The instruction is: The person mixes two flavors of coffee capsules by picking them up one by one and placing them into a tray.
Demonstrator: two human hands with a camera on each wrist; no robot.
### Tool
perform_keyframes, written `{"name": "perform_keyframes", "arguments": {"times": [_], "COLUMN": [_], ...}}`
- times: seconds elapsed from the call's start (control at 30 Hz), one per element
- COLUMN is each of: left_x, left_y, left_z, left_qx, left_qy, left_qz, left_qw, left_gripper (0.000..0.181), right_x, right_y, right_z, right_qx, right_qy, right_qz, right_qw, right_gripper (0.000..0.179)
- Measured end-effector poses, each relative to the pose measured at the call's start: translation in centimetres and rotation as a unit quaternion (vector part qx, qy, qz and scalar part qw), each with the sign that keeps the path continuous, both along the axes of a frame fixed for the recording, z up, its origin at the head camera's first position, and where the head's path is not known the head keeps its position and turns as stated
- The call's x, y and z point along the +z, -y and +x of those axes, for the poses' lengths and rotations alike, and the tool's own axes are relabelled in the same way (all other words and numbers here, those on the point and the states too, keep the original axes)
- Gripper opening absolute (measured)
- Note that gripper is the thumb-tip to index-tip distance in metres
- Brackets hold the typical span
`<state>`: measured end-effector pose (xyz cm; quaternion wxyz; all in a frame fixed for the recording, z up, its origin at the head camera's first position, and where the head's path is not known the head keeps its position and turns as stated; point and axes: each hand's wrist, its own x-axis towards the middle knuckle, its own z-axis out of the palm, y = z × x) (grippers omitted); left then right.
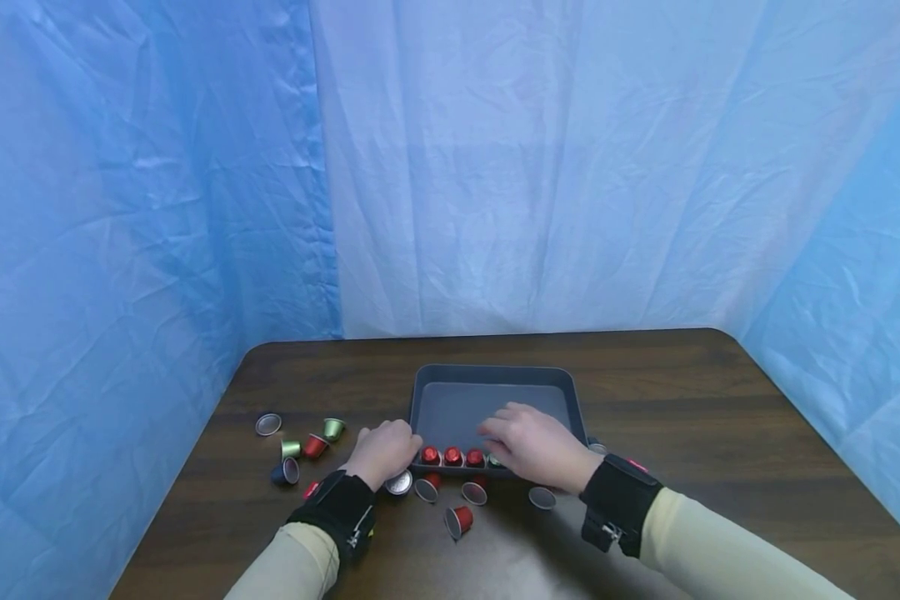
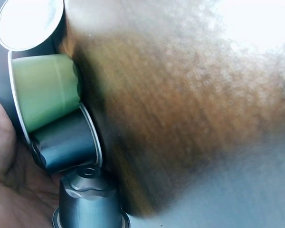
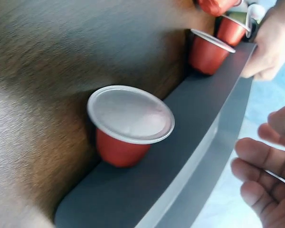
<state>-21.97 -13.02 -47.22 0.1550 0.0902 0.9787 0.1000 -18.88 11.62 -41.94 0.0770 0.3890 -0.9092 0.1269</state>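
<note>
My left hand [image 1: 382,454] is at the near-left part of the dark grey baking tray [image 1: 487,372], its fingers curled over the rim. Beside its palm in the left wrist view are a green coffee capsule [image 2: 47,90], a dark blue capsule [image 2: 69,142] and another dark capsule [image 2: 90,199]. Over the tray's near right part, my right hand [image 1: 532,446] has loosely bent fingers and nothing in them. Red capsules [image 1: 453,457] stand in a row along the tray's near inner edge. A pale green capsule [image 1: 493,461] beside them is partly hidden by the right hand.
In front of the tray lie red capsules [image 1: 459,522] and a silver-lidded capsule [image 1: 542,498]. To the left are green capsules [image 1: 333,429], a red capsule [image 1: 315,446], a dark blue capsule [image 1: 287,472] and a silver-lidded one [image 1: 267,424]. Blue curtains [image 1: 555,167] hang behind the wooden table [image 1: 667,392].
</note>
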Motion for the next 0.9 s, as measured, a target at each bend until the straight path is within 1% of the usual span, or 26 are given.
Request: {"name": "perform_keyframes", "arguments": {"times": [0.1,0.27,0.37,0.47,0.53,0.6,0.63,0.77,0.9], "left_x": [0.0,-0.1,-0.2,-0.1,-0.1,-0.1,-0.1,-0.2,-0.3], "left_y": [0.0,0.0,0.0,-0.1,-0.1,0.0,0.0,-0.1,-0.1], "left_z": [0.0,-0.1,-0.1,-0.2,-0.2,-0.2,-0.2,-0.2,-0.2], "left_qx": [0.002,0.025,0.035,0.027,0.028,0.019,0.022,0.014,0.024], "left_qy": [0.0,0.007,0.01,0.01,0.01,0.01,0.01,0.012,0.013], "left_qz": [0.003,0.022,0.026,0.013,0.011,0.003,0.006,0.0,0.006], "left_qw": [1.0,0.9994,0.999,0.9995,0.9995,0.9998,0.9997,0.9998,0.9996], "left_gripper": [0.018,0.02,0.021,0.02,0.02,0.02,0.02,0.02,0.021], "right_x": [-0.1,-0.3,-0.4,-0.5,-0.6,-0.6,-0.6,-0.5,-0.5], "right_y": [-0.5,-1.4,-2.0,-2.6,-2.9,-3.3,-3.5,-4.4,-5.4], "right_z": [0.0,0.0,-0.1,-0.2,-0.2,-0.2,-0.2,-0.2,-0.1], "right_qx": [-0.009,-0.018,-0.021,-0.028,-0.033,-0.037,-0.038,-0.05,-0.076], "right_qy": [0.0,-0.009,-0.018,-0.027,-0.03,-0.034,-0.035,-0.04,-0.037], "right_qz": [-0.001,-0.007,-0.008,-0.009,-0.009,-0.011,-0.013,-0.016,-0.014], "right_qw": [1.0,0.9998,0.9996,0.9992,0.9989,0.9987,0.9986,0.9978,0.9963], "right_gripper": [0.024,0.023,0.022,0.021,0.022,0.022,0.021,0.022,0.023]}}
